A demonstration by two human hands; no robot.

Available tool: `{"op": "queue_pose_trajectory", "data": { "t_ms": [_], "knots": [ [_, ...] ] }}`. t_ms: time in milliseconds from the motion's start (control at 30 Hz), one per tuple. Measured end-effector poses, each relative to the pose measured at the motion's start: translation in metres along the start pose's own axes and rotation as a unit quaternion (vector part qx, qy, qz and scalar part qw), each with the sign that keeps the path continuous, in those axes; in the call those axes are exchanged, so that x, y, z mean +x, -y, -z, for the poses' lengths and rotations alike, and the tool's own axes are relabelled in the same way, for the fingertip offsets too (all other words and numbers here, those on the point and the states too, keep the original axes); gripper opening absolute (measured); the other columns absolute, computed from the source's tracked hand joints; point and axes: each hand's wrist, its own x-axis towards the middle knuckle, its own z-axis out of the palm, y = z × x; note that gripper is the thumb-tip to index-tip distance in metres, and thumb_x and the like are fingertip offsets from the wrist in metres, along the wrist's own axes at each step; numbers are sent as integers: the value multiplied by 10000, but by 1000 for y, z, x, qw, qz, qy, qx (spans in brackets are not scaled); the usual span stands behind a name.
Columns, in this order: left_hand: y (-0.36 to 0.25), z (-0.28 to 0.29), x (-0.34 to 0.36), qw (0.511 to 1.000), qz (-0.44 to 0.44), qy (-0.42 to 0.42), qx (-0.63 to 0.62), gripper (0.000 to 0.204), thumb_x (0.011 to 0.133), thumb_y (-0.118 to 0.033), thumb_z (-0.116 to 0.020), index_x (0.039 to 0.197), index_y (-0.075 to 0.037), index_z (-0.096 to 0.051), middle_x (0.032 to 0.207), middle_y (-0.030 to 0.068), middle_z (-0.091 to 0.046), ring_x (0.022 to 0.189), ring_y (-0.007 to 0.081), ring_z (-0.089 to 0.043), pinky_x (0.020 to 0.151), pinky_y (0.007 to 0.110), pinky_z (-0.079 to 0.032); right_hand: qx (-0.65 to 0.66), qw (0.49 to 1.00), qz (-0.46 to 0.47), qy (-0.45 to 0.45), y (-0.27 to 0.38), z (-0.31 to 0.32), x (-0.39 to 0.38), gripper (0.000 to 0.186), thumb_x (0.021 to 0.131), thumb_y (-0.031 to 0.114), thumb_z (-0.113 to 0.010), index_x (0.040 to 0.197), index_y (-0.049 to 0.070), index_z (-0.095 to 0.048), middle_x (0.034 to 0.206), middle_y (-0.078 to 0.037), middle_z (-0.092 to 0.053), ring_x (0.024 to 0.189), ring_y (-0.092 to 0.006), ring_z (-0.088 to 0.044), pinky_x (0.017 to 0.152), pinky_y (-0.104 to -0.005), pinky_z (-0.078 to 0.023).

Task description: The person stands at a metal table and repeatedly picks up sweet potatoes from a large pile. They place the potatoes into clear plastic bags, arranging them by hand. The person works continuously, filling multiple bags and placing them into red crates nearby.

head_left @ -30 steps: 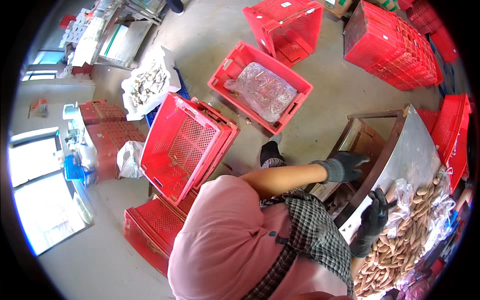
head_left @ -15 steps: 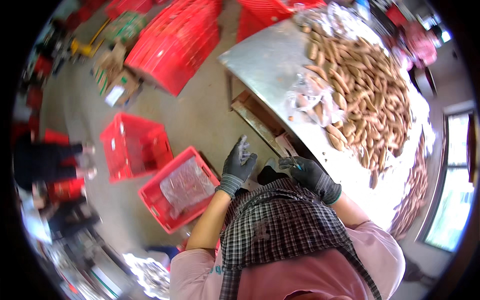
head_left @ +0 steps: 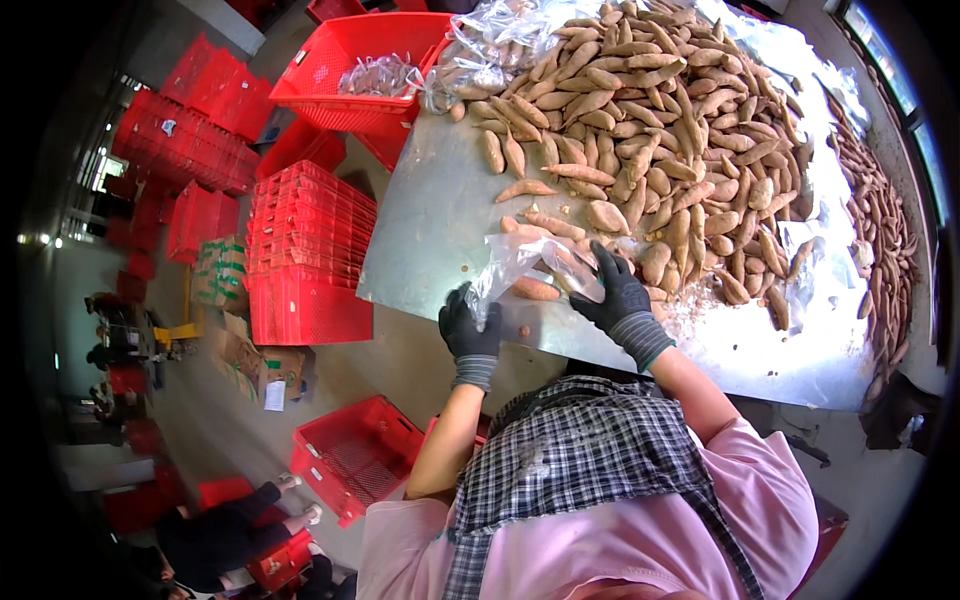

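A clear plastic bag (head_left: 505,262) lies at the table's near edge with sweet potatoes inside and around it. My left hand (head_left: 468,328), in a dark grey knit glove, is closed on the bag's left edge. On the bag's other side, my right hand (head_left: 615,300), gloved the same way, rests with thumb and fingers spread, touching the film. A sweet potato (head_left: 535,289) shows between my hands. Beyond them a large heap of sweet potatoes (head_left: 690,190) covers much of the metal table (head_left: 420,225).
More filmy bags (head_left: 490,45) lie at the table's far left, beside a red crate (head_left: 345,45) holding bagged produce. Stacked red crates (head_left: 310,230) stand on the left floor, with cardboard (head_left: 245,355) near them. An open red crate (head_left: 360,455) sits at lower left; a person (head_left: 225,535) is beyond it.
The view has swung toward the table. My hands have moved from in front of my apron to the plastic bag. The thin blue-tipped thing in my right hand is no longer visible.
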Motion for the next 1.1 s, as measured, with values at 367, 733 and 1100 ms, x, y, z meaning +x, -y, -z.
{"op": "queue_pose_trajectory", "data": {
  "t_ms": [367, 733, 1100],
  "knots": [
    [-43, 56, 103, 874, 178, 232, -387, 165, 829, -8, -574, 980, 55, -591, 900, 81, -637, 789, 121, -603, 725, 241, -493, 301, 939, -160, 55, -62, 23, 122, 348, 845, 279, -625, 1073, 20, -587, 852, -41, -613, 691, -114, -528, 626, -245, -441],
    [-39, 75, 177, 896, -123, 347, -247, 207, 777, -10, -544, 974, 30, -597, 841, 68, -627, 780, 119, -590, 732, 252, -471, -191, 969, -144, 67, -95, -34, 203, 319, 738, 170, -631, 1045, 102, -576, 1028, -162, -585, 972, -363, -553, 812, -418, -460],
    [-83, 33, 184, 612, 215, 493, -580, 490, 867, -279, -590, 1237, 3, -437, 1100, 145, -584, 714, 149, -591, 670, 250, -495, 528, 795, -288, 77, -18, 10, 100, 218, 831, 278, -609, 784, 69, -567, 597, 49, -461, 482, -47, -396, 423, -193, -297]
  ]
}}
